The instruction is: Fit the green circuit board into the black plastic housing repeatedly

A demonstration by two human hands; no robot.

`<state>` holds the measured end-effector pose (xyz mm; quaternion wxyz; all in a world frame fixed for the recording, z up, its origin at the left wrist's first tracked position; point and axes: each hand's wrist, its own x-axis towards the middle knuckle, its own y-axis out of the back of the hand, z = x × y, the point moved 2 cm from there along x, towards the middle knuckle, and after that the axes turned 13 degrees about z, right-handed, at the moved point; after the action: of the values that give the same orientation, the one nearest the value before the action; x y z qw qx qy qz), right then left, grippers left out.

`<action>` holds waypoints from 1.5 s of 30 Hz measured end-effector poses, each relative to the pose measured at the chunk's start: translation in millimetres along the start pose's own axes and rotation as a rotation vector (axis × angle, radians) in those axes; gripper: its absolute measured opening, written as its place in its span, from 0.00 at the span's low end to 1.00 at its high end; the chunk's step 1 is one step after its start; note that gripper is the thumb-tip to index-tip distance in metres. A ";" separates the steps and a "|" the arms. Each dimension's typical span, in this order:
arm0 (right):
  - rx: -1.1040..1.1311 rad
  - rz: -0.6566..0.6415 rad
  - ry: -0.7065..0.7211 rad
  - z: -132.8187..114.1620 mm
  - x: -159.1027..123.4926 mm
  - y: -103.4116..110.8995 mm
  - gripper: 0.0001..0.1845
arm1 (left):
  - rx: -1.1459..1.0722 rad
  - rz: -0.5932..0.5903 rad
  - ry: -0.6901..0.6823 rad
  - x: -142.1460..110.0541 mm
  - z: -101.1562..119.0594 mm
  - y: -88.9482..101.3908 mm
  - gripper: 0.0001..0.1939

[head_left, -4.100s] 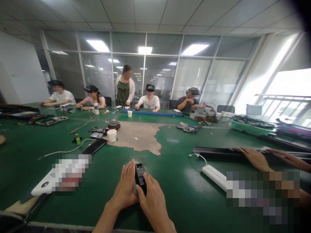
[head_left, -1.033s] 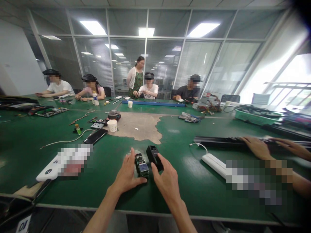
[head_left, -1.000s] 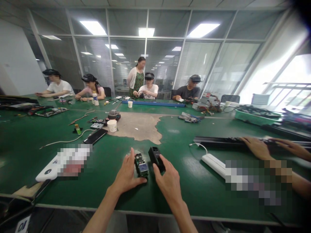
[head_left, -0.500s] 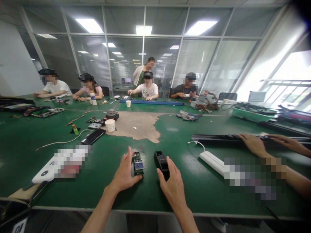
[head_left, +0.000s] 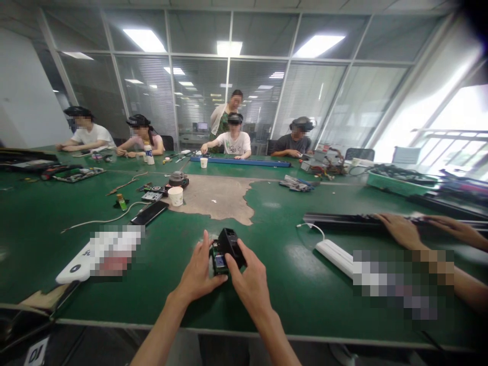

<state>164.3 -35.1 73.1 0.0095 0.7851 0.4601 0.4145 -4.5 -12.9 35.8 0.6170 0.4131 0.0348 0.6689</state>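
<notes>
A small green circuit board with a little screen (head_left: pixel 220 261) stands close in front of me, partly covered by a black plastic housing (head_left: pixel 229 239). My left hand (head_left: pixel 196 267) holds the board from its left side, thumb across the near end and index finger pointing up. The housing is in my right hand (head_left: pixel 249 272), gripped between thumb and fingers. It is tilted over the board's right side and overlaps it; whether the two touch is unclear.
At right another person's hands (head_left: pixel 404 231) rest on a long black rail (head_left: pixel 335 221). A white power strip (head_left: pixel 335 258) lies nearer. Leftward are a phone (head_left: pixel 150 213), a paper cup (head_left: pixel 176 196) and a blurred white object (head_left: pixel 72 269). Several people sit across the green table (head_left: pixel 152 305).
My right hand has carried the black housing leftward from the table to over the circuit board, tilting it. My left hand has stayed at the board.
</notes>
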 end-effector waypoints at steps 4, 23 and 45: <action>-0.034 -0.055 0.020 -10.1 -2.9 -12.0 0.26 | 0.025 0.010 -0.049 0.2 -2.7 -2.6 0.61; -0.268 -0.174 0.074 -24.1 -20.4 -25.7 0.27 | 0.119 0.123 -0.108 -20.8 3.5 1.4 0.54; -0.078 0.080 0.053 -4.7 -15.6 -1.7 0.29 | 0.096 0.036 -0.026 -17.8 0.1 3.2 0.60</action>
<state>156.4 -47.3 65.5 0.0113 0.7907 0.4119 0.4527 -8.8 -28.9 28.5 0.5847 0.4517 0.0514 0.6719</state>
